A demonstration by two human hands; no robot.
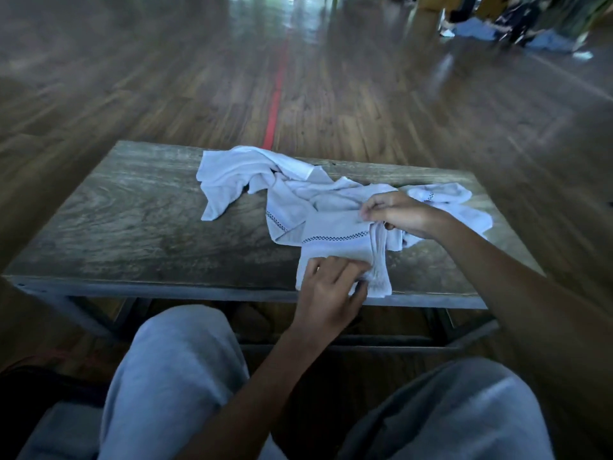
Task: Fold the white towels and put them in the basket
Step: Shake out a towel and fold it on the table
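– On the wooden table (132,210), near its front edge, what lies under the hands?
– 1 white towel (335,250), partly folded into a rough rectangle. A dark checked stripe (335,238) runs across it. Its near end reaches the table's front edge.
– And the 2 hands?
– Both are on that towel. The left hand (328,287) sits at the near end, fingers curled, pinching cloth at the near right corner. The right hand (394,212) is at the far end, fingers bent down, thumb and fingertips nipping a gathered fold.
– Is anything between them?
– A bunched ridge of cloth (379,257) runs from 1 hand to the other along the towel's right side.
– Where are the other towels?
– A loose heap of white towels (238,171) lies crumpled behind the folded one, spreading toward the table's far edge and touching it. More white cloth (457,204) lies beyond the right hand, toward the right end of the table. I cannot tell how many towels are in the heap.
– What else is in view?
– The person's knees in grey trousers (179,360) at the bottom, and a wooden floor (431,121) with a red line (275,104) running away from the table. The far background is blurred.
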